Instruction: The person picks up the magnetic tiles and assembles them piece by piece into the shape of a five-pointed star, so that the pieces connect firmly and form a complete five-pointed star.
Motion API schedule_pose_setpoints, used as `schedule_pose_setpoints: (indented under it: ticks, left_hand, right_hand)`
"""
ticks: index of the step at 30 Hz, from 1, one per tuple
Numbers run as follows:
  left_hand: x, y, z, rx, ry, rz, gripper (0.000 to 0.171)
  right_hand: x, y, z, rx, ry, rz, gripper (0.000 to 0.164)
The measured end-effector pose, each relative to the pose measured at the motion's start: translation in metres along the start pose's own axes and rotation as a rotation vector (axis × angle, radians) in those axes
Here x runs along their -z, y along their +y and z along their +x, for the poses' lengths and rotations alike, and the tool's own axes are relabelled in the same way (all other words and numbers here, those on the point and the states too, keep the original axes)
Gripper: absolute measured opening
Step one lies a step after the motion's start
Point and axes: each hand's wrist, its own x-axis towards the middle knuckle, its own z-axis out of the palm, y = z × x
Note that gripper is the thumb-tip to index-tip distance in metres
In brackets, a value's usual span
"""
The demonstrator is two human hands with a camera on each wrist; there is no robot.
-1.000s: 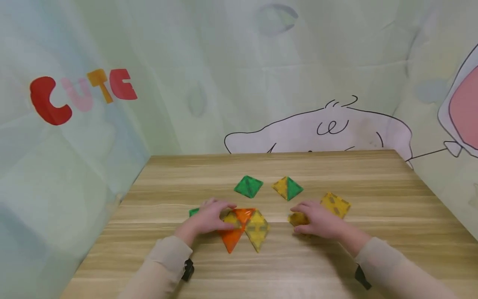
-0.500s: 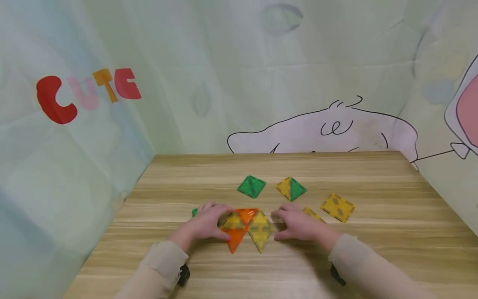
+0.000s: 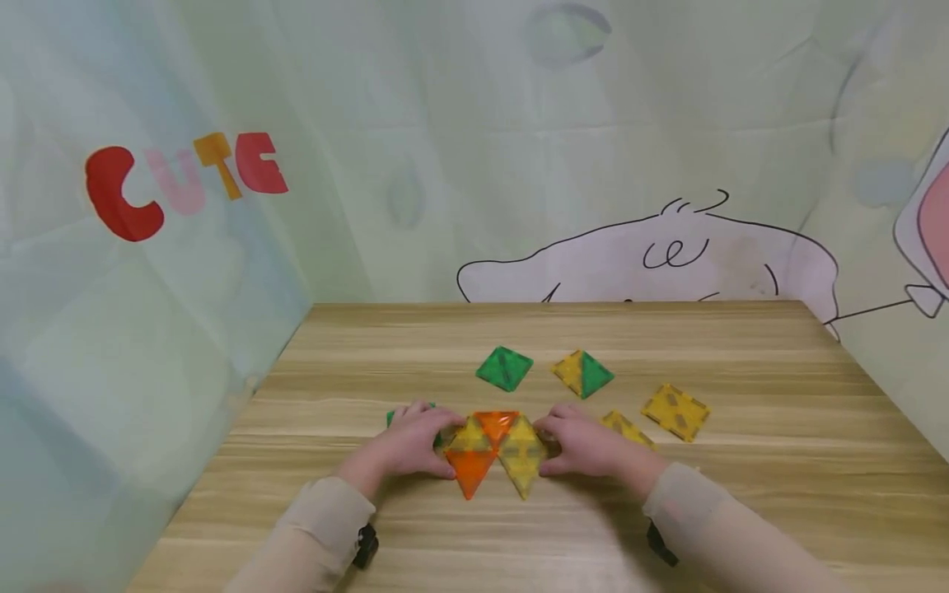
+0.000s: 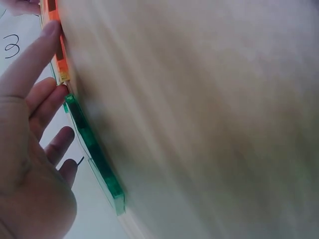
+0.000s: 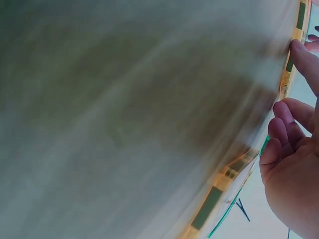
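Several orange and yellow tiles (image 3: 497, 425) lie between left hand (image 3: 414, 445) and right hand (image 3: 586, 445), both spread wide.

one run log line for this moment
left hand: thumb touches front orange tile | right hand: thumb touches yellow diamond | behind: green diamond | far right: yellow square
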Motion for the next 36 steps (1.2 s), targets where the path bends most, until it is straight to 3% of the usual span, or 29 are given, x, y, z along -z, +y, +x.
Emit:
schedule_pose_setpoints:
  ticks: [6,12,15,19,22,25,27,36]
  left_hand:
    - [-0.003,0.004,0.003,-0.005,-0.002,0.011,0.070]
    - [-0.005,0.006,0.006,-0.008,0.006,0.015,0.069]
    - [-0.006,0.006,0.007,-0.022,0.007,0.016,0.069]
    - [-0.006,0.008,0.008,-0.035,0.000,0.010,0.069]
    - [-0.006,0.008,0.009,-0.037,-0.002,0.012,0.068]
    - [-0.006,0.008,0.009,-0.041,0.000,0.012,0.068]
    - [-0.006,0.009,0.010,-0.044,0.000,0.007,0.068]
    - [-0.006,0.009,0.010,-0.040,0.005,-0.018,0.068]
  right_hand:
    - [0.001,0.001,0.003,-0.098,-0.021,0.205,0.063]
    - [0.005,-0.003,0.007,-0.222,0.011,0.394,0.054]
    - [0.008,-0.011,0.007,-0.254,0.016,0.348,0.055]
    - [0.010,-0.016,0.001,-0.229,0.003,0.189,0.069]
    - [0.009,-0.012,-0.004,-0.148,-0.015,0.046,0.076]
    - [0.008,-0.008,-0.008,-0.076,-0.014,-0.029,0.077]
    - [0.006,-0.005,-0.009,-0.060,-0.014,-0.012,0.077]
    - [0.003,0.001,-0.009,-0.175,-0.035,0.336,0.085]
